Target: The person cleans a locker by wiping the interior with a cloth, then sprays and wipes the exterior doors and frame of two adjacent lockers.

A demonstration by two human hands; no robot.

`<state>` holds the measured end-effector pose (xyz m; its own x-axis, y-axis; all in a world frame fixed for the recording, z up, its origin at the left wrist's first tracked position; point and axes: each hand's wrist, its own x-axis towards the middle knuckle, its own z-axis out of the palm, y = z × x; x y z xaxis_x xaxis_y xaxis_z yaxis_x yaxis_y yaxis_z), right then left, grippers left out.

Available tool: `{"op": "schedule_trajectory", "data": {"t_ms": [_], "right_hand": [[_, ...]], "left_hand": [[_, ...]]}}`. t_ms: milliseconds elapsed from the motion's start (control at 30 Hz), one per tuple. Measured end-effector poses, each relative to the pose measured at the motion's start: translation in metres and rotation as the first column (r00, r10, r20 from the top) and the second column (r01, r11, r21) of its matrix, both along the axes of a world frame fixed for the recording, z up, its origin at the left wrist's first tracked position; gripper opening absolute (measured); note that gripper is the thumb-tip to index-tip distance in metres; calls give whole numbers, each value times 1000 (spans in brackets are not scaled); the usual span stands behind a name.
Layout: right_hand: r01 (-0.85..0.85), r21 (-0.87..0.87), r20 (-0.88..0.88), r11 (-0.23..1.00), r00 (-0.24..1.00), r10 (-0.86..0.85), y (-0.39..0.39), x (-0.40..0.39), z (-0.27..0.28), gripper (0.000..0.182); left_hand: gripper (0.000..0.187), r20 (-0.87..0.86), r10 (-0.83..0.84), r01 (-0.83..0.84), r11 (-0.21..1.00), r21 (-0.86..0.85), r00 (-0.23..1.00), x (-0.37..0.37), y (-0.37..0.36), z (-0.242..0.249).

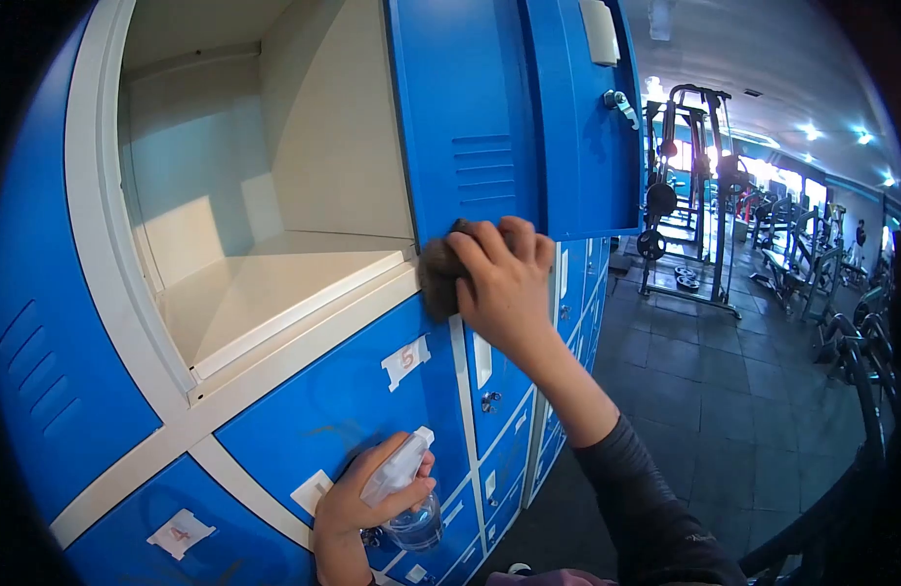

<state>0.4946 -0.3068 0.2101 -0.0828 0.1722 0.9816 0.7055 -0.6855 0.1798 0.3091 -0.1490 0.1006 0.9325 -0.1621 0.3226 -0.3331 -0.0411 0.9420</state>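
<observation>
My right hand (pixel 509 283) is closed on a dark, brownish cloth (pixel 437 278). The cloth is bunched against the open blue locker door (pixel 475 117) near its lower edge, beside the cream frame. Lower down, my left hand (pixel 357 493) grips a clear spray bottle (pixel 416 525) with a white spray head (pixel 401 464). It is in front of the shut locker door labelled 5 (pixel 343 391). The open cream compartment (pixel 294 283) shows bare shelf metal and patches of light. Part of the cloth is hidden behind my fingers.
Another blue door (pixel 592 127) with a lock stands open at the upper right. A door labelled 4 (pixel 182 532) is at the lower left. Beyond the lockers are a weight rack (pixel 699 195), gym machines (pixel 792 259) and a dark tiled floor (pixel 694 391).
</observation>
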Motion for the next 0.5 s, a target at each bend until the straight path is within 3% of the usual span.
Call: {"op": "schedule_trajectory", "data": {"t_ms": [133, 333, 400, 500], "right_hand": [[146, 60, -21, 987, 989, -145, -45, 12, 3, 33], [166, 78, -88, 983, 983, -159, -18, 4, 4, 29], [-24, 20, -71, 1000, 997, 25, 7, -3, 2, 26], [-61, 40, -8, 997, 998, 62, 25, -6, 3, 25]], "left_hand": [[23, -40, 26, -24, 998, 57, 999, -1, -1, 4], [23, -62, -4, 8, 998, 68, 998, 3, 1, 2], [24, -54, -8, 11, 998, 57, 998, 2, 3, 1], [24, -52, 5, -3, 999, 34, 999, 2, 1, 1]]}}
